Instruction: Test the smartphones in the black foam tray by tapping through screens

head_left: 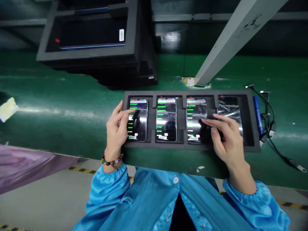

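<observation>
A long dark foam tray (192,146) lies on the green bench with several smartphones in its slots. My left hand (117,128) is at the tray's left end, its index finger stretched over the screen of the leftmost phone (141,128). Another lit phone (166,118) sits to the right of that one. Over the right edge of the third lit phone (193,120) reach the extended fingers of my right hand (227,136); whether they touch the glass I cannot tell. Lit screens show green and white text lines. The rightmost phone (228,104) has a dark screen, partly hidden by my right hand.
Stacked dark foam trays (89,57) with phones stand at the back left. A slanted grey metal post (223,41) is fixed to the bench behind the tray. Right of it lie a blue marker (258,115) and black cables (276,149). Pink fabric (31,163) is at the left edge.
</observation>
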Motion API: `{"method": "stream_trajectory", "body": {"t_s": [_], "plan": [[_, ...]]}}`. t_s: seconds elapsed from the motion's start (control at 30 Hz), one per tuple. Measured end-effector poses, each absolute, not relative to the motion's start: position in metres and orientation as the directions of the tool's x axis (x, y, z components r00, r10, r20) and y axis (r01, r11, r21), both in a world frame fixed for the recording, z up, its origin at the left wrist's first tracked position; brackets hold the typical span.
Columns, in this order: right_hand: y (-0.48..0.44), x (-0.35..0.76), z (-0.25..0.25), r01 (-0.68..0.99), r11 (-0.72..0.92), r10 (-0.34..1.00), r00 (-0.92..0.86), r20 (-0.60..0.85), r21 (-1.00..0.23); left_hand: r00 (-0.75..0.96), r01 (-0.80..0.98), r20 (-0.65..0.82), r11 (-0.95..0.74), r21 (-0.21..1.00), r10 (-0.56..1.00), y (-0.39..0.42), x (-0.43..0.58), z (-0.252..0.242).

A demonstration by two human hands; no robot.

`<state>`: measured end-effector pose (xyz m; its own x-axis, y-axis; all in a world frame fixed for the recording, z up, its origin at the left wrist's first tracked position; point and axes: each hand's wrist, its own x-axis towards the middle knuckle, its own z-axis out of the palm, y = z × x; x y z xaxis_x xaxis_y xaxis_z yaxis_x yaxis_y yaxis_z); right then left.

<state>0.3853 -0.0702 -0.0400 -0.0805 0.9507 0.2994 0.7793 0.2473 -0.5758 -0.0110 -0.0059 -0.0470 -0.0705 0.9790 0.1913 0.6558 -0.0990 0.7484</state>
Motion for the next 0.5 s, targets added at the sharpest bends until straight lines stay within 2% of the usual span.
{"method": "stream_trajectory", "body": {"t_s": [0.13,0.33,0.43,0.5], "plan": [[-0.070,0.387,-0.040,0.801,0.272,0.952,-0.142,0.272,-0.534,-0.074,0.675,0.170,-0.076,0.734,0.983,-0.006,-0.009,-0.046],[-0.068,0.387,-0.041,0.831,0.220,0.968,-0.120,0.222,-0.511,-0.018,0.738,0.173,-0.104,0.667,0.985,-0.005,-0.008,-0.044],[-0.069,0.387,-0.042,0.827,0.223,0.968,-0.124,0.219,-0.517,0.040,0.804,0.248,-0.179,0.567,0.968,-0.005,-0.003,-0.040],[-0.069,0.388,-0.042,0.825,0.223,0.968,-0.124,0.218,-0.520,0.176,0.816,0.286,-0.302,0.493,0.942,-0.006,0.006,-0.036]]}}
